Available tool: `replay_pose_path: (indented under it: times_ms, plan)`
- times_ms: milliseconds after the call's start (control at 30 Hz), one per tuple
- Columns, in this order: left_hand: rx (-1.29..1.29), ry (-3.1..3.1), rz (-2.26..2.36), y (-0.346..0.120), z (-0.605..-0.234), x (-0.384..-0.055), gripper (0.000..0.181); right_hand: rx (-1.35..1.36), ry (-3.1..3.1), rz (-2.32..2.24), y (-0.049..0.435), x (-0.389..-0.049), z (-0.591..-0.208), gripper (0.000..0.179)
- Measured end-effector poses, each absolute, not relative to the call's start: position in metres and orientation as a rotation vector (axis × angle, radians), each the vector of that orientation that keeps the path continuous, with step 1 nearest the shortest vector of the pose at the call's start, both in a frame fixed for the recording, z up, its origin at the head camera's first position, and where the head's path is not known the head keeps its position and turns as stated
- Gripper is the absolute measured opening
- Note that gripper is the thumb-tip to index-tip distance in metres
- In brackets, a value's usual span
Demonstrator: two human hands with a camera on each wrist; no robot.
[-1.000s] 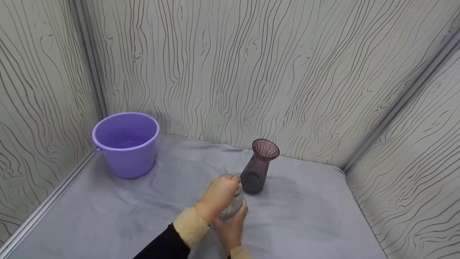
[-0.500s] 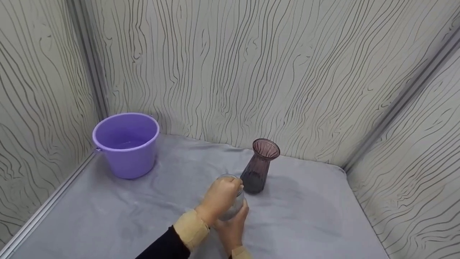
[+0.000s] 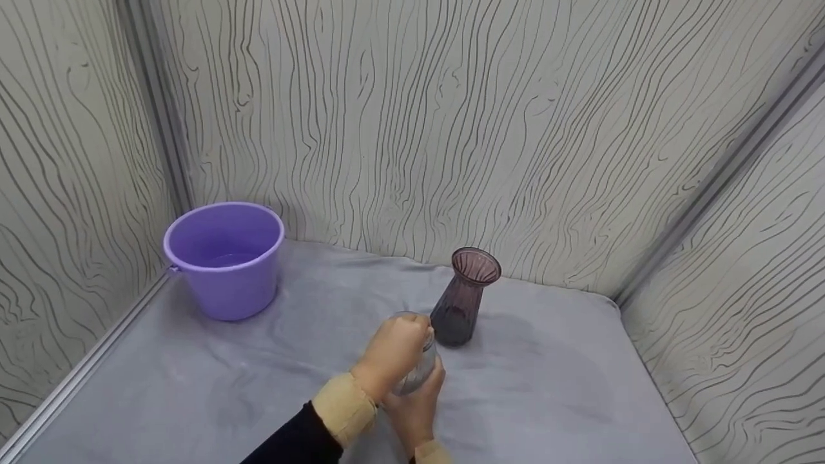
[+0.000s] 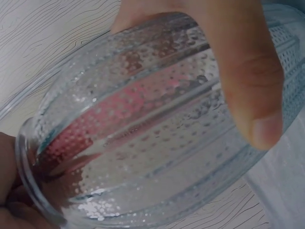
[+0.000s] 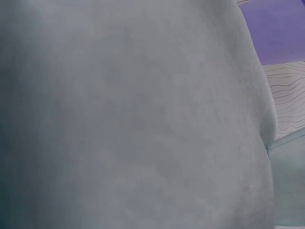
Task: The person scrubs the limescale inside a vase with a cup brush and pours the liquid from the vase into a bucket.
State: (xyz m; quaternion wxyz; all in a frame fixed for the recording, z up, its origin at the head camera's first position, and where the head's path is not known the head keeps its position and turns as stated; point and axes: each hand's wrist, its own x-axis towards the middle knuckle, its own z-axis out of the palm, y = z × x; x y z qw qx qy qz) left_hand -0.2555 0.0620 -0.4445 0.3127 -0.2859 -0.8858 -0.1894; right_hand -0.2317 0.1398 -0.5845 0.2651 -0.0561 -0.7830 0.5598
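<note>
Low over the grey cloth, a clear glass vase [image 3: 419, 377] with ribs and dimples is tilted between my two hands. My right hand [image 3: 416, 409] grips its body from below; the thumb [image 4: 252, 81] lies across the glass in the left wrist view. My left hand [image 3: 393, 351] covers the mouth from above, fingers curled at the rim. Through the glass shows a pink-red thing [image 4: 119, 100] running inward from the mouth, seemingly held by the left hand; its kind is unclear. Just beyond the hands stands a purple-tinted glass vase [image 3: 464, 306].
A purple bucket [image 3: 232, 290] stands at the back left on the grey cloth [image 3: 548, 386]. Panels with a wood-grain pattern [image 3: 387, 129] enclose the table at the back and sides. Blurred grey fills most of the right wrist view, with the bucket at its upper right corner.
My left hand shifts slightly right at the mouth of the clear vase and then back. My right hand stays almost still. The purple vase and bucket have not moved.
</note>
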Motion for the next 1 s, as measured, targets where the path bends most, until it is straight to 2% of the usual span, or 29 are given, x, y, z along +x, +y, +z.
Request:
replay_pose_path:
  times_ms: [333, 567, 1000]
  plan:
    - [-0.769, -2.281, -0.395, 0.0616, -0.4471, -0.2536, 0.008, -0.142, -2.133, 1.482, 0.1408, -0.2317, -0.5877, 0.114]
    - [-0.774, -2.232, -0.370, 0.0617, -0.4482, -0.2518, 0.011, -0.134, -2.141, 1.490, 0.1421, -0.2303, -0.5862, 0.114]
    - [-0.788, -2.280, -0.586, 0.0599, -0.4492, -0.2560, 0.014, -0.161, -2.148, 1.498, 0.1407, -0.2306, -0.5865, 0.117]
